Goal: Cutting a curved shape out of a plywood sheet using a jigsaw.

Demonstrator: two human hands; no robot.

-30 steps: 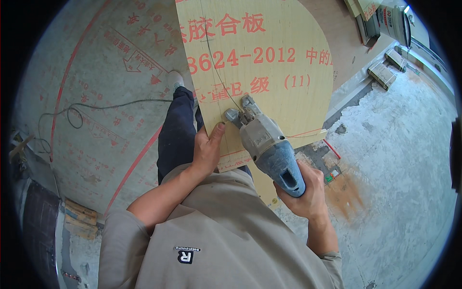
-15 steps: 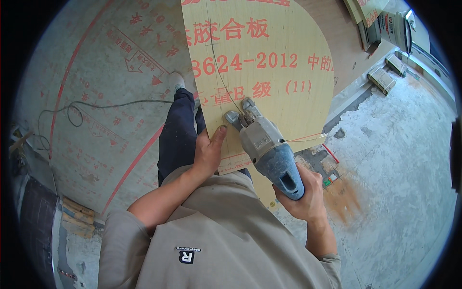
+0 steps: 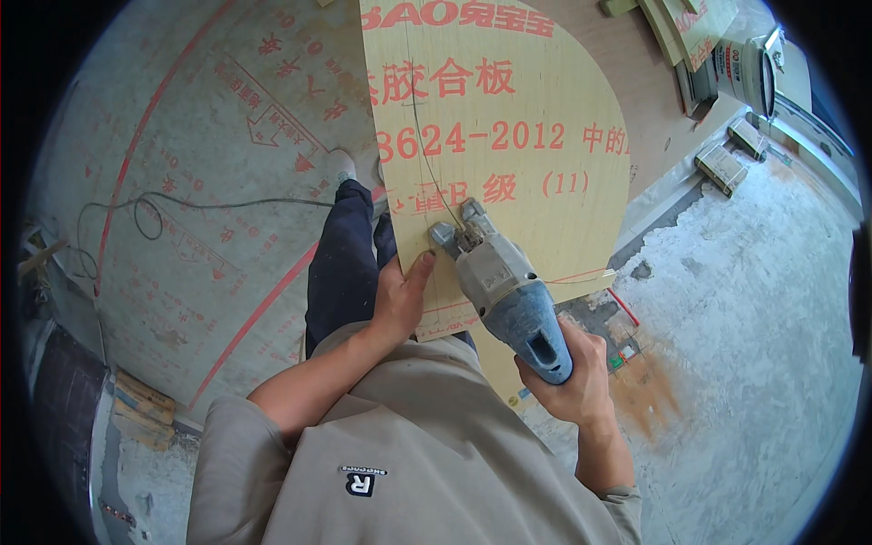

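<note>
A yellow plywood board (image 3: 563, 218) with red printing and a rounded right side lies in front of me. My right hand (image 3: 572, 368) is wrapped round the rear of a blue and grey jigsaw (image 3: 513, 295), which rests on the board near its lower left part. The saw's two-pronged front plate points away from me, and a dark curved line runs from it up the board. At the board's left edge, my left hand (image 3: 402, 291) grips with the thumb on top, close beside the saw's front. Its fingers underneath are hidden, as is the blade below the board.
A thin black cable (image 3: 227, 202) loops across the printed floor sheet (image 3: 209, 300) on the left, by my shoe (image 3: 341, 166). Wood offcuts (image 3: 677, 32) and a white bucket (image 3: 749, 68) stand far right. Small blocks (image 3: 722, 170) lie on the rough concrete.
The whole scene sits slightly lower in the picture. The jigsaw and both hands keep nearly the same place on the board.
</note>
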